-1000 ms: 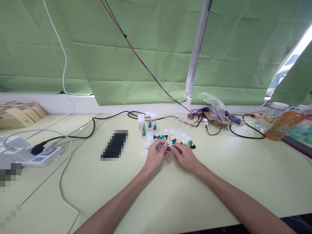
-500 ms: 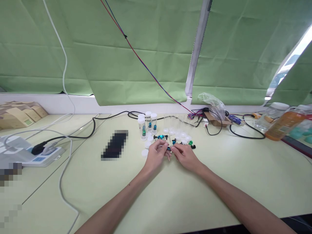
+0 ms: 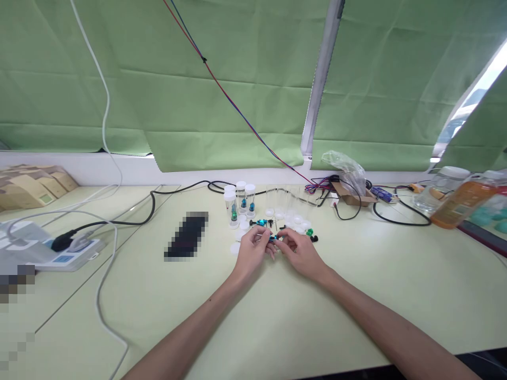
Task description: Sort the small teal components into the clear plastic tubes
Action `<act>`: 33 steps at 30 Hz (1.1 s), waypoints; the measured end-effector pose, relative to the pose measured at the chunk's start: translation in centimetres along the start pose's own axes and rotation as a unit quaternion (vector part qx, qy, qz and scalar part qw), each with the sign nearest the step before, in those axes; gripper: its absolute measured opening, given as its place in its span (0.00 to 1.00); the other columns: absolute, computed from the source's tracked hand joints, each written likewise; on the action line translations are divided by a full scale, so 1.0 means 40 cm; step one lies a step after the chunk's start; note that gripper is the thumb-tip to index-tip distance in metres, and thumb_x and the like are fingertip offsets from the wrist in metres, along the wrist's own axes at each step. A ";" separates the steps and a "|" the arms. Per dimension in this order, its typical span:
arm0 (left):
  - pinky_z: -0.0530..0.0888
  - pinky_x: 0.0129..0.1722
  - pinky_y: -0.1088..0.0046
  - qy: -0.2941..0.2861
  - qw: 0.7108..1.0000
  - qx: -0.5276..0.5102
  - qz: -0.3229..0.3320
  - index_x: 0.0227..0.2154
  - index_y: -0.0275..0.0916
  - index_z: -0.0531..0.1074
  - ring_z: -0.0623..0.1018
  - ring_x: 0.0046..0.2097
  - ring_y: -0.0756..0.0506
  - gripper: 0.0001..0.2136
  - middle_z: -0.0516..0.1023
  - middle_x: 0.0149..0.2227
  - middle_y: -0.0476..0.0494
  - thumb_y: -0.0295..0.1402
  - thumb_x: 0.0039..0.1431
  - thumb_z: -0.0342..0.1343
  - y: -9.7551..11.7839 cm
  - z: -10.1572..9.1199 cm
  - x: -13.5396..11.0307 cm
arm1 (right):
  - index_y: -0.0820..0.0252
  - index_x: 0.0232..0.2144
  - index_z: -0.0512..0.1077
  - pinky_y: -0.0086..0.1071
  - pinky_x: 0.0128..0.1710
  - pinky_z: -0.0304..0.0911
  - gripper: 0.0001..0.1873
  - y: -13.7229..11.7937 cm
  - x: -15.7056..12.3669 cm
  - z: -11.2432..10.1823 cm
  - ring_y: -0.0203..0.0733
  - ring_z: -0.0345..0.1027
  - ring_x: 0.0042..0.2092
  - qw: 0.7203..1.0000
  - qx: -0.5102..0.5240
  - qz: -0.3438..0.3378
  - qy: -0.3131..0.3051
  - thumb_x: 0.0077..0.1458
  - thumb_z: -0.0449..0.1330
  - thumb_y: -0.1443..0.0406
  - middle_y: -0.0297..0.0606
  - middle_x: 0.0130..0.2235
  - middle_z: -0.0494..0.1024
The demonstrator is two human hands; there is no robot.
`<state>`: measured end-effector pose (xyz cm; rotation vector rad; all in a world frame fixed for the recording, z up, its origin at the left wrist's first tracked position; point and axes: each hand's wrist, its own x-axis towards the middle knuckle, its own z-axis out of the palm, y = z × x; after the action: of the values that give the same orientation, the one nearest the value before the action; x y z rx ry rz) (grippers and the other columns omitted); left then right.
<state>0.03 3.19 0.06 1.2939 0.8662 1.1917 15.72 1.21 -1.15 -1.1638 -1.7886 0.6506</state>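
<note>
My left hand pinches a small shiny blue metal part between thumb and fingers. Fingertips of my right hand close on the right end of the same part, which looks black there. Its exact kind is too small to make out. Just behind the hands lie several loose blue and black parts, a green part and a black part. White round caps are scattered around them. Clear tubes with white caps, holding blue and green parts, stand upright behind my left hand.
Uncapped clear tubes stand at the back. A blurred dark flat object lies to the left, near a power strip with cables. Rightward are a small cardboard box, a circuit board and a bottle of orange liquid.
The blue part has turned a little between my hands and shows more of its surface. My right fingers have shifted slightly. The other things have stayed in place.
</note>
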 end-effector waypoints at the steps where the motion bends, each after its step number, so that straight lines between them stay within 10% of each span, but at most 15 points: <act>1: 0.74 0.22 0.73 -0.001 1.000 0.001 -0.002 0.29 0.37 0.68 0.75 0.23 0.49 0.15 0.70 0.21 0.50 0.45 0.53 0.60 0.001 0.001 0.000 | 0.58 0.39 0.69 0.29 0.28 0.58 0.10 0.000 0.000 0.000 0.36 0.63 0.26 1.000 -0.002 -0.001 0.001 0.61 0.55 0.58 0.30 0.24 0.71; 23: 0.73 0.23 0.73 -0.011 1.000 0.011 0.010 0.30 0.37 0.68 0.74 0.23 0.49 0.15 0.71 0.21 0.50 0.45 0.53 0.60 0.008 0.003 -0.007 | 0.58 0.35 0.69 0.29 0.26 0.57 0.10 -0.004 0.001 -0.002 0.37 0.62 0.25 1.000 -0.013 -0.016 0.004 0.61 0.54 0.58 0.32 0.23 0.71; 33: 0.72 0.25 0.73 -0.004 0.999 0.038 0.023 0.47 0.42 0.60 0.74 0.23 0.49 0.19 0.70 0.22 0.54 0.44 0.57 0.57 0.015 0.007 -0.015 | 0.58 0.35 0.69 0.29 0.27 0.58 0.09 -0.004 0.000 -0.001 0.37 0.64 0.25 1.000 -0.010 -0.002 0.006 0.60 0.56 0.59 0.31 0.24 0.72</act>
<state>0.07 2.46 0.59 1.3861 0.8878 1.1993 15.69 1.15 -1.01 -1.1755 -1.7904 0.6248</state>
